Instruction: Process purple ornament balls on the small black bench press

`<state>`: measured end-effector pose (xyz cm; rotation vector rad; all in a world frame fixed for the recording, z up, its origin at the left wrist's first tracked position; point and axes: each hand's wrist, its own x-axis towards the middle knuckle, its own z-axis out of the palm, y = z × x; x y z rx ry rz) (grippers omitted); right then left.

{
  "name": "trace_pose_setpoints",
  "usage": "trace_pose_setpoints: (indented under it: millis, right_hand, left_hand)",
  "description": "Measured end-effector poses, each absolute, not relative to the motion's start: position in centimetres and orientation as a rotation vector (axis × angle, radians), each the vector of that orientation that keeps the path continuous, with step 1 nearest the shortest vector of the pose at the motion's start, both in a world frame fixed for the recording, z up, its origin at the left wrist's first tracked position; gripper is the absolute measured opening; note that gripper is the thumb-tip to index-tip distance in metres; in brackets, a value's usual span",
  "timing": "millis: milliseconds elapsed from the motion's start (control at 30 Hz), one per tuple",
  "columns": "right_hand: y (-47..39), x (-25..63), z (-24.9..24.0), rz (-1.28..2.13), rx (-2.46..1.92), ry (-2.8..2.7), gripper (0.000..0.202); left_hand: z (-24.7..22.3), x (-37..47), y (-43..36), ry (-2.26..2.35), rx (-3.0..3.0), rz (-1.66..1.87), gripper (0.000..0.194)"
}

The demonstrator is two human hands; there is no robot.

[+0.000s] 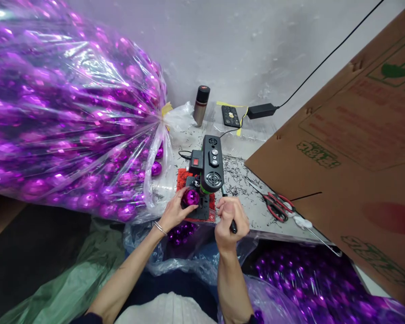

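Note:
My left hand (pixel 177 209) holds a shiny magenta ball (pixel 191 197) between thumb and fingers, against the front of a small black machine (pixel 213 162). The machine has two round grilles, silver knobs and a red switch (pixel 195 161), and it stands over a red mat (pixel 182 177). To the right of the ball, my right hand (pixel 231 220) is closed around the black-ended handle (pixel 234 227) of a lever on the machine's right side. The spot where ball and machine meet is partly hidden.
A huge clear bag of magenta balls (pixel 70 121) fills the left. Behind stand a bottle (pixel 201 105), phone (pixel 230 116) and power adapter (pixel 261 110). Red-handled scissors (pixel 277 206) lie right, beside a big cardboard box (pixel 351 148). More purple balls (pixel 310 279) sit below the table edge.

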<state>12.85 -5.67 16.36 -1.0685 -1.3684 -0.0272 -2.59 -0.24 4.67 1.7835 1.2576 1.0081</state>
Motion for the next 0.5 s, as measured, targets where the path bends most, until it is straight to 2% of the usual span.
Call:
trace_pose_setpoints:
  millis: [133,500]
  right_hand:
    - [-5.9,13.0,16.0,-0.038,-1.075,-1.396,0.031]
    - [-6.1,13.0,15.7,-0.055,-1.058,-1.42,0.029]
  left_hand:
    - [3.9,-2.1,-0.1,1.227,1.998,1.063,0.059]
    - [3.8,-1.0,1.0,1.219,2.066,0.984,0.062]
